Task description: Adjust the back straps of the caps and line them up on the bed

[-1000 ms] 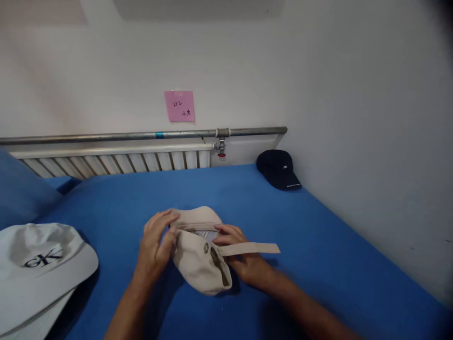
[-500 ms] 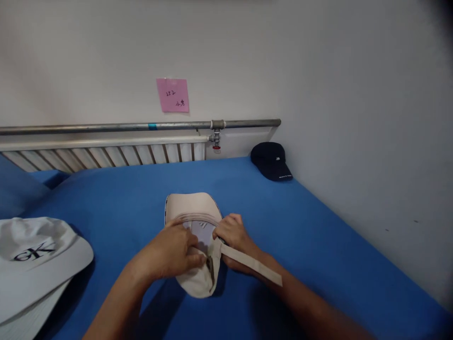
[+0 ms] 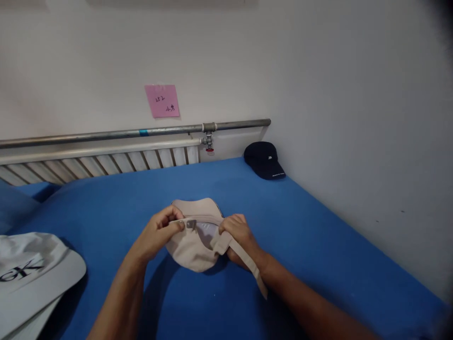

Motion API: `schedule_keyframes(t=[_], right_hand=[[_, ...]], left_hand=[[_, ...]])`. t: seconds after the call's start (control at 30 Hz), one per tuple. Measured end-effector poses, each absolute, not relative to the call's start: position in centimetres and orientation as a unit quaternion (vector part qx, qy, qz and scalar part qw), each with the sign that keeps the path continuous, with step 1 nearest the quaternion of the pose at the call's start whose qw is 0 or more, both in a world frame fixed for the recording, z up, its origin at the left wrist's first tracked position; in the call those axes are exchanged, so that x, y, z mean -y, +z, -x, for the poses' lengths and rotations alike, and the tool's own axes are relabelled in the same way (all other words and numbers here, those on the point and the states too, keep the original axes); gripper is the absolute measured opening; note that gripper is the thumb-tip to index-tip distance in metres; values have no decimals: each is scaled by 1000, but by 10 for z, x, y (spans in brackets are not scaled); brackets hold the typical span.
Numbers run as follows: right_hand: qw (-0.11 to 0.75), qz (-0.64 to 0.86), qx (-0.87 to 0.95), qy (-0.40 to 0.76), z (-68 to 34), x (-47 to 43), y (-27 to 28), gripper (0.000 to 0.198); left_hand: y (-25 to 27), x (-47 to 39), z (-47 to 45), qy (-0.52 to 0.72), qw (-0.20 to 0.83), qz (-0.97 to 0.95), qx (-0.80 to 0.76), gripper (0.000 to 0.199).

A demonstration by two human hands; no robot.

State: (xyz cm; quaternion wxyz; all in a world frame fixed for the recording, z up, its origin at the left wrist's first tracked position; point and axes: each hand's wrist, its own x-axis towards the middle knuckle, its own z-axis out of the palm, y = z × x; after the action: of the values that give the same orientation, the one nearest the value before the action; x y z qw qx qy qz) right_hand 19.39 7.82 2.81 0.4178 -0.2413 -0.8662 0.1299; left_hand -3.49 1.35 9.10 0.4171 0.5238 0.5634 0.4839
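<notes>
A beige baseball cap (image 3: 193, 250) lies on the blue surface before me, its visor pointing away and its inside partly showing. My left hand (image 3: 157, 232) pinches the cap's left rear edge, thumb on the outside, beside a small metal buckle (image 3: 191, 224). On the right side my right hand (image 3: 242, 236) is closed round the cap's edge at the base of the strap. The loose end of the beige strap (image 3: 253, 268) hangs free over my right wrist. The buckle and the strap are apart.
White caps with a black CK logo (image 3: 42, 276) lie stacked at the left. A navy cap (image 3: 264, 160) sits in the far right corner by the wall. Behind the blue surface (image 3: 141, 193) run a radiator (image 3: 106, 163) and a metal pipe (image 3: 116, 136). A pink note (image 3: 163, 101) hangs above.
My left hand has shifted from inside the cap to its left rear edge, uncovering the buckle. The strap's end now droops lower. My view has turned slightly.
</notes>
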Motion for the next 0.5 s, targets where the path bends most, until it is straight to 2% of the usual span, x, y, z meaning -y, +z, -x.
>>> schedule_keyframes(t=[0.17, 0.5], right_hand=[[375, 192, 889, 182, -188, -70, 32, 11], [360, 277, 853, 258, -186, -85, 25, 13]], left_hand=[[58, -20, 52, 506, 476, -473, -542, 10], [42, -9, 59, 565, 541, -385, -490, 20]])
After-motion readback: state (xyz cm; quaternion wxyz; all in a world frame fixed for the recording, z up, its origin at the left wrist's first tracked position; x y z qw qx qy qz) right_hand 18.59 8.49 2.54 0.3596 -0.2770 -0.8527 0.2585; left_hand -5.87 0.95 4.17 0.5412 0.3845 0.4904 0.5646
